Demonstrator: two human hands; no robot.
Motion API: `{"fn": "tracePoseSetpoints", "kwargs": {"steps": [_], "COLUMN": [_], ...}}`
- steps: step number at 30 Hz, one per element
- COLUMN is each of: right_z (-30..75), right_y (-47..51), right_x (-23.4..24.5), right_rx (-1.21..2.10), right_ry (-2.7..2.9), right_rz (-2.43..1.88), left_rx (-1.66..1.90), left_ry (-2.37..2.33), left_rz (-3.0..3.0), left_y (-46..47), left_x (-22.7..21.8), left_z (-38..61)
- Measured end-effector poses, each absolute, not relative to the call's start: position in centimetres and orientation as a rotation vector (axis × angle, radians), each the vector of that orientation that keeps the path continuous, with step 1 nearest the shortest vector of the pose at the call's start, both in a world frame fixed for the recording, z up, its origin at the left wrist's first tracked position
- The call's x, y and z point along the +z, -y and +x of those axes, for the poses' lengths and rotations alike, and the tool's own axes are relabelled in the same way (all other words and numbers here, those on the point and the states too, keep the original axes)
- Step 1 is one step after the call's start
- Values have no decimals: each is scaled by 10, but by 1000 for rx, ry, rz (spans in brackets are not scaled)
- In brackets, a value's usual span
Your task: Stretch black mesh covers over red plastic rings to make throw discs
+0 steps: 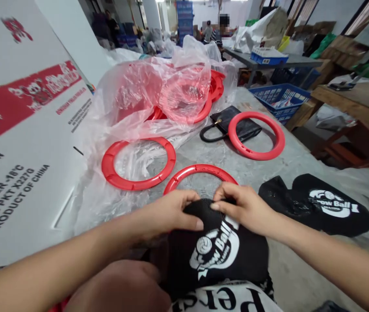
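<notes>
A black fabric piece [210, 251] with a white ball logo and lettering lies across my lap. My left hand [186, 212] grips its upper edge, thumb on top and fingers behind. Close beside it, my right hand [239, 206] pinches the same edge between thumb and fingers. Just beyond both hands, a red plastic ring [200, 170] rests on the table, its near part hidden by the hands and fabric. Another red ring [138, 185] lies to the left, and a third ring [256, 154] leans partly over a black pouch [221, 119] with a wrist loop.
More black printed fabric [321, 212] lies on the grey table [301, 169] at right. A clear plastic bag [132, 86] holds several red rings at the back. A large white carton [24, 151] stands on the left. Blue crates [282, 97] and people are farther off.
</notes>
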State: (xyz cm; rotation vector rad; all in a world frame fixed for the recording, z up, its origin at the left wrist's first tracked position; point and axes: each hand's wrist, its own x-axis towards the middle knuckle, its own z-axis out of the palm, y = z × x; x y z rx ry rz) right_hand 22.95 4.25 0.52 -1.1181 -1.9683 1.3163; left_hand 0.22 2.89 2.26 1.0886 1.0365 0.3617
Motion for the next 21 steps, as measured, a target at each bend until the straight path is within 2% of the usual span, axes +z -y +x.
{"fn": "tracePoseSetpoints", "kwargs": {"steps": [5,8,14,21], "right_z": [206,203,202,200], "right_y": [-115,-142,-171,-182], "right_x": [-65,-88,-105,-106], "right_rx": [1346,1341,1238,910], "right_ry": [1925,1909,1944,2144], "right_rz": [-1256,-1284,-1359,-1516], "left_rx": [500,592,596,475], "left_ry": [-1075,-1147,-1350,-1565], "left_rz": [917,958,1366,2065], "left_y": [-88,-114,-152,-169], "left_x": [-36,-62,-86,-99], "left_z": [-3,1,14,18]}}
